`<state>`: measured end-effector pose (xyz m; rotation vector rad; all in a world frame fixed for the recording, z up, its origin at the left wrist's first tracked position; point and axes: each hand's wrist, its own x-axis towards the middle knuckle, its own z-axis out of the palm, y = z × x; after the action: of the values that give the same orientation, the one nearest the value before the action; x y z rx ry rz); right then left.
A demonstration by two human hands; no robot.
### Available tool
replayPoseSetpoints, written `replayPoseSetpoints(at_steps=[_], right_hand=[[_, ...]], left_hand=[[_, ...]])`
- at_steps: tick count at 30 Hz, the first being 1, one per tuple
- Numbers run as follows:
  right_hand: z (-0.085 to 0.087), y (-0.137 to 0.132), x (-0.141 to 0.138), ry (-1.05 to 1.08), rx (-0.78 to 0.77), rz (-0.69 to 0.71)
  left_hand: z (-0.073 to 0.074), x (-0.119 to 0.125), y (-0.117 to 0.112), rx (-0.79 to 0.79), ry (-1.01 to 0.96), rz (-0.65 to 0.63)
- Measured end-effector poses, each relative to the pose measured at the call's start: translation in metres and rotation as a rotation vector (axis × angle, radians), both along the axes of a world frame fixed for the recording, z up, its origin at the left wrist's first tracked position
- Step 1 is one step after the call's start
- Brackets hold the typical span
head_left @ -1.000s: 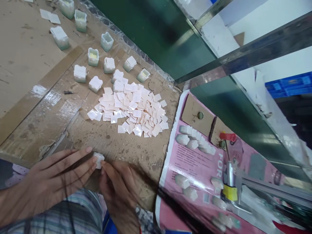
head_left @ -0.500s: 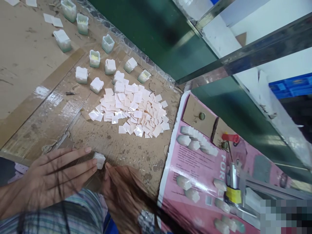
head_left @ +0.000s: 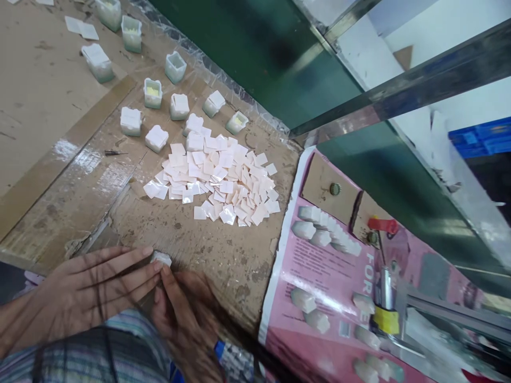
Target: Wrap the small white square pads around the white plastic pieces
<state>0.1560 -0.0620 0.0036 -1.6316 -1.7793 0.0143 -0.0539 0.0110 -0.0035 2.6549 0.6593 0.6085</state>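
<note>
A small white box (head_left: 161, 259), with its sides partly covered, sits at the fingertips of both hands near the table's front edge. My left hand (head_left: 99, 290) reaches in from the left, its long fingers straight and close together, tips on the box; its thumb is hidden. From the right, my right hand (head_left: 183, 308) presses its index fingertip on the box's near side, the other fingers curled and partly behind dark hair strands. Beyond the hands lies a heap of thin pale square pieces (head_left: 223, 175).
Several small translucent boxes (head_left: 130, 121) stand behind the heap, some topped with white squares, others holding yellow bits. A thin dark-ended tool (head_left: 115, 152) lies at left. On the pink sheet (head_left: 287, 340) at right are white pieces (head_left: 303, 300) and a metal tool with yellow tape (head_left: 385, 320).
My right hand has moved left and up, its index finger now on the box. The box now shows less and looks more tilted. The left hand has barely moved.
</note>
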Motion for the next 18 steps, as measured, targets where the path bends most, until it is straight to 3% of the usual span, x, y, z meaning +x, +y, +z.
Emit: replayPoseSetpoints(at_steps=[2, 13, 18], right_hand=[[0.002, 0.005, -0.001, -0.002, -0.008, 0.001], [0.017, 0.009, 0.011, 0.079, -0.138, 0.069], [0.012, 0.005, 0.014, 0.027, -0.132, 0.093]], left_hand=[[0.001, 0.001, 0.004, 0.006, -0.035, -0.043], [-0.011, 0.006, 0.000, 0.062, -0.062, 0.018], [-0.005, 0.012, 0.000, -0.059, -0.174, 0.073]])
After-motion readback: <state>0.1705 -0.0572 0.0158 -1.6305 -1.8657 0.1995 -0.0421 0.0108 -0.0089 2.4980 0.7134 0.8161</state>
